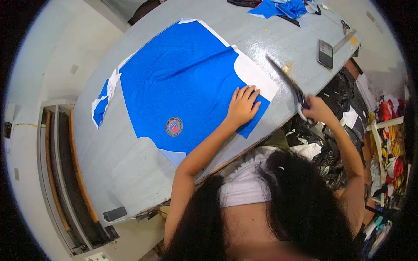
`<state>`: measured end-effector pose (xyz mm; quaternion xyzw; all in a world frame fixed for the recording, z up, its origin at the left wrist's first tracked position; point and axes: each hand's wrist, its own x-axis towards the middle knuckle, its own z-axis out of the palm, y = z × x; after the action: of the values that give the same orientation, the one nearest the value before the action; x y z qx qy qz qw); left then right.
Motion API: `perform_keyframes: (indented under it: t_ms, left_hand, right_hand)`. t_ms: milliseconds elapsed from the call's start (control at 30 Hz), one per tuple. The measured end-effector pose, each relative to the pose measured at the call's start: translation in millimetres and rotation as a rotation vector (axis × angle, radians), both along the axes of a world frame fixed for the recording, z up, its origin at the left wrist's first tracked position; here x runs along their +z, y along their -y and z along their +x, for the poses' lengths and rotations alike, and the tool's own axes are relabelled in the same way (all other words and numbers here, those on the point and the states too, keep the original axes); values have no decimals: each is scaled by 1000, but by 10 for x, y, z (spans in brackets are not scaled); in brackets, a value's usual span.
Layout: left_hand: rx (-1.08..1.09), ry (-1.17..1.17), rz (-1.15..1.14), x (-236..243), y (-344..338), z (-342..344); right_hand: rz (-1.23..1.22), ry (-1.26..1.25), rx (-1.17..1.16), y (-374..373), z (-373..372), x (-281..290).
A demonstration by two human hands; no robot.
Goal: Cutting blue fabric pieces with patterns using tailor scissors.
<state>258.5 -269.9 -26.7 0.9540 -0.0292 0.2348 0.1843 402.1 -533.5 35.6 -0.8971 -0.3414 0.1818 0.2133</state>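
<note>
A large piece of blue fabric (174, 78) with white margins lies spread on the grey table, a round dark emblem (174, 126) near its lower part. My left hand (244, 104) rests flat on the fabric's right side, fingers stretched out, beside a white curved area (254, 76). Over the table's right edge, my right hand (320, 109) grips a pair of scissors (287, 78) by the handles. Their long dark blades point away to the upper left, above the table and apart from the fabric. Whether the blades are fully closed is hard to tell.
Blue and white scraps (103, 100) lie left of the fabric; more blue pieces (283, 8) sit at the far edge. A phone (325, 54) lies at right, a small black device (115, 213) at the near left corner. Black plastic bags (344, 91) and a shelf of colourful cloth (387, 148) stand right.
</note>
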Motion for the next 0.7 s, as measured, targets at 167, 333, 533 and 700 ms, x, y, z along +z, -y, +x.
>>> perform_keyframes:
  t_ms: [167,333,533,700]
  left_hand:
    - [-5,-46,18,12,-13,-43]
    - [4,-69,20,10,-100,-48]
    - [5,-186,50,51,-117,-43]
    - [46,-147,61,30,-98,-64]
  right_hand:
    - [175,-1043,-204,738,-481,146]
    - [84,-1040,-140,1039,-895,415]
    - [-99,-804,32,934,-833,228]
    - [-228,-567,249,552,-699,307]
